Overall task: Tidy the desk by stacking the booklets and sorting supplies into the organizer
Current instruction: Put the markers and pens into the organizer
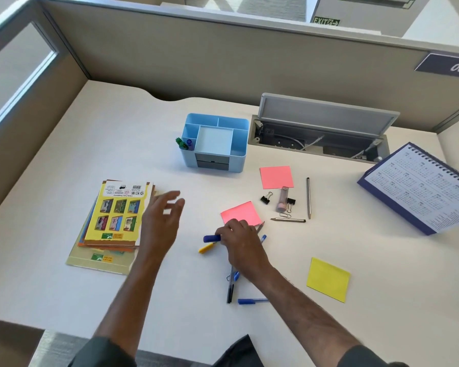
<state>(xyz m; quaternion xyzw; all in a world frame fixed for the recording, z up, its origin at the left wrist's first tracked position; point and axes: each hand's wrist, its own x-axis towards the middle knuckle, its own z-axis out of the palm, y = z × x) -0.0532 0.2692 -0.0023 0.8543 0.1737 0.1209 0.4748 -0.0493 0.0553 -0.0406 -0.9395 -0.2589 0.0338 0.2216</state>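
Note:
A stack of booklets [117, 215] with a yellow cover on top lies at the left of the desk. My left hand [162, 221] hovers just right of it, fingers spread, holding nothing. My right hand [239, 242] is closed on a blue marker [212, 238] near the desk's middle, with a yellow marker [206, 248] lying just below it. The light-blue organizer [239, 148] stands behind, with green and blue markers [184, 143] in its left slot. Pens [229, 287] lie under my right wrist.
Two pink sticky pads [276, 176] [240, 211] and a yellow one [328, 279] lie at the right, with binder clips [266, 198], a pink tube [283, 198] and two grey pencils [308, 197]. A desk calendar [419, 189] and an open cable tray [318, 140] sit behind.

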